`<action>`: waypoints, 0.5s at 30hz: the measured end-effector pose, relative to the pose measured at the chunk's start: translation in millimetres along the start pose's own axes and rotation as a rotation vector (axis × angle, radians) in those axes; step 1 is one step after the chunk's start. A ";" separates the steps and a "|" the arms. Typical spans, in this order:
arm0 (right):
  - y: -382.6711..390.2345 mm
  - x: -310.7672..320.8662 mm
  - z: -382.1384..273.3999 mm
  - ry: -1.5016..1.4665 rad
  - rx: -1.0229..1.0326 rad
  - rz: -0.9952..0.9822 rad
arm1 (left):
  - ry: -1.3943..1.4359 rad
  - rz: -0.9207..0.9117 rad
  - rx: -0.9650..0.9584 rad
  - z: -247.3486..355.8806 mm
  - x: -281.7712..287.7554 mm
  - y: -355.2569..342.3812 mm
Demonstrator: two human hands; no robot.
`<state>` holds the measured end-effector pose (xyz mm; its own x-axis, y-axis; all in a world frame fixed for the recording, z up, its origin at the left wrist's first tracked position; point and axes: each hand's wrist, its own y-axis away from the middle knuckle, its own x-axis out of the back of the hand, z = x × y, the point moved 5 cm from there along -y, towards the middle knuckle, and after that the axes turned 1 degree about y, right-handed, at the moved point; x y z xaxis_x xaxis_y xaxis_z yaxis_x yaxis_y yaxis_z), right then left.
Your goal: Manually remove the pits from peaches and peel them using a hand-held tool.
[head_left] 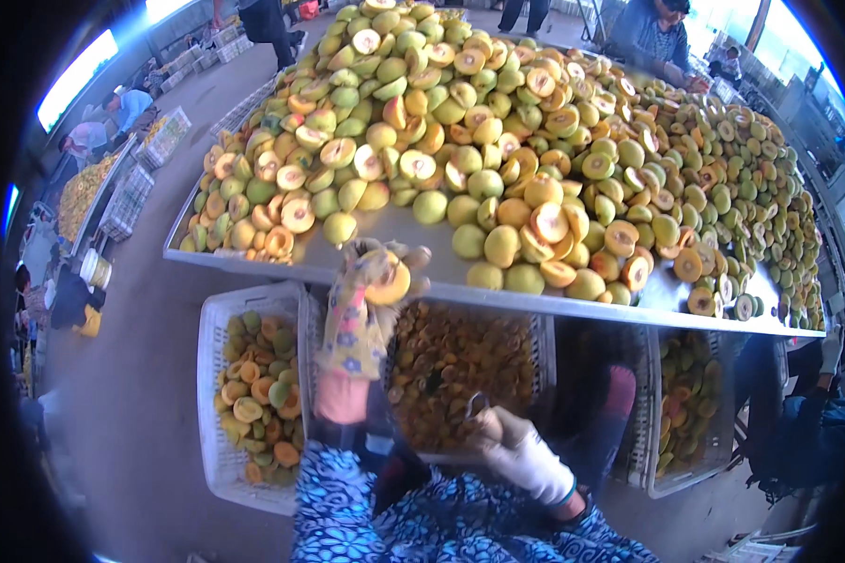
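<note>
My left hand, in a flowered glove, is at the near edge of the metal table. Its fingers are closed round a cut peach half, with yellow flesh facing up. Lower and to the right, my right hand wears a white knit glove. It grips a small tool with a curved metal loop, the handle hidden in the fingers. Below both hands stands a crate of brown pits and scraps. A heap of green-yellow peaches, many of them halved, covers most of the tabletop.
To the left stands a white crate of peach halves. Another fruit crate is under the table's right side. Across the table a person works. More people and a second fruit table are at far left.
</note>
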<state>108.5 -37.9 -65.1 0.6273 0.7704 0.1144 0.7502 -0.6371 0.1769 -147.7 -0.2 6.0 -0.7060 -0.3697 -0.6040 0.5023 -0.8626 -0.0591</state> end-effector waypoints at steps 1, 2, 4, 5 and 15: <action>-1.9 3.2 -7.0 -0.051 0.014 -0.006 | 0.155 0.014 0.050 -9.2 -3.6 18.9; -3.6 3.5 -14.1 -0.073 -0.093 -0.032 | 0.302 0.042 0.087 -17.4 -1.7 37.0; -8.9 0.7 -31.8 -0.073 -0.057 -0.057 | 0.248 -0.020 0.042 -27.2 -5.0 61.5; -11.7 -1.8 -41.3 -0.077 -0.071 -0.062 | 0.246 0.019 0.026 -31.6 -5.6 69.9; -19.6 -46.3 -77.9 0.054 0.312 -0.055 | -0.265 0.231 -0.172 -13.3 -16.3 126.1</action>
<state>48.4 -59.1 2.3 0.5783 0.7988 0.1659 0.8158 -0.5652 -0.1228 -66.2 -98.4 -2.1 -0.6574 -0.6432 -0.3926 0.7238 -0.6839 -0.0916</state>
